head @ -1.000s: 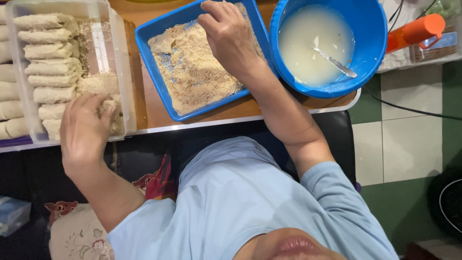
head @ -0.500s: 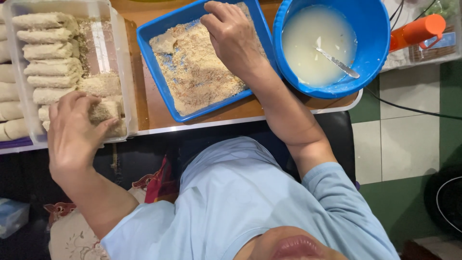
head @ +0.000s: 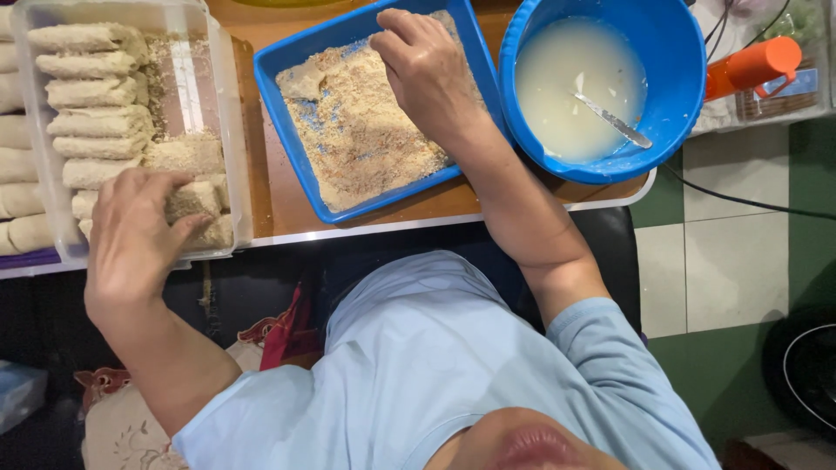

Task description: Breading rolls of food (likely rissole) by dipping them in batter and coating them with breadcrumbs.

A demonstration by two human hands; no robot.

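My left hand [head: 131, 239] lies palm down, fingers spread, on the crumbed rolls [head: 196, 200] at the near end of a clear plastic container [head: 228, 130]. Further back, more crumbed rolls [head: 87, 87] are stacked in it. My right hand [head: 427, 70] is in the blue rectangular tray [head: 292, 165] of breadcrumbs [head: 366, 139]. Its fingers curl down into the crumbs at the tray's far side, and what lies under them is hidden. A crumb-covered piece [head: 305, 83] lies in the tray's far left corner.
A round blue basin [head: 679, 104] of pale batter with a metal spoon [head: 614, 122] stands right of the tray. An orange bottle [head: 753, 65] lies beyond it. More rolls [head: 17, 165] sit at the far left. All rests on a wooden tabletop [head: 270, 204].
My left hand has slid from the container's near edge up onto the crumbed rolls, and its fingers have spread. My right hand has stayed in the crumb tray, barely shifting.
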